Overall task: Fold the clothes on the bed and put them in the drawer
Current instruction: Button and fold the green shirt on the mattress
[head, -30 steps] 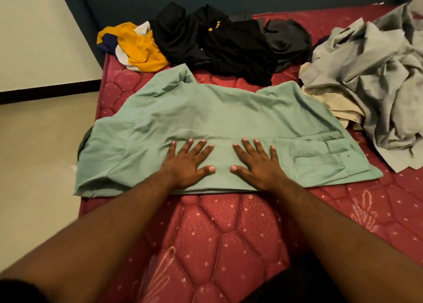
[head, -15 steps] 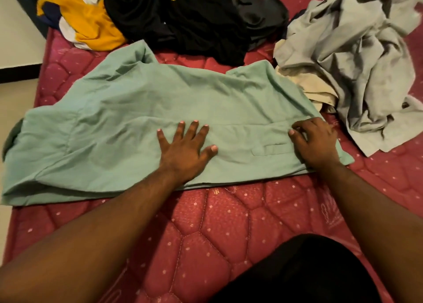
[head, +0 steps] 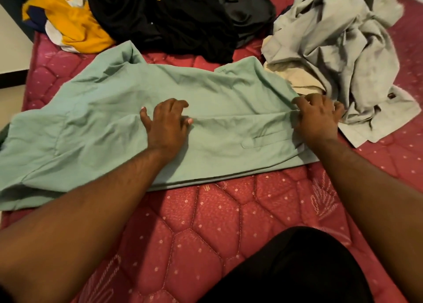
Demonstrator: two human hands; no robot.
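Note:
A pale green garment [head: 109,128] lies spread across the red quilted mattress [head: 206,222], a flap pocket showing near its right end. My left hand [head: 166,125] rests on the middle of the garment with its fingers curled into a fold of the cloth. My right hand [head: 317,114] pinches the garment's right edge, where the fabric is pulled into a taut crease. Both forearms reach in from the bottom of the view.
Behind the green garment lie a yellow, white and navy garment [head: 75,30], a heap of black clothes [head: 171,20] and a dark grey piece [head: 249,9]. A crumpled grey garment [head: 338,50] covers a cream one [head: 302,78] at the right. Floor shows at the left.
My right hand has slid from the middle to the garment's right edge and taken hold of it. My left hand's fingers went from flat to curled into the cloth. The view shifted closer.

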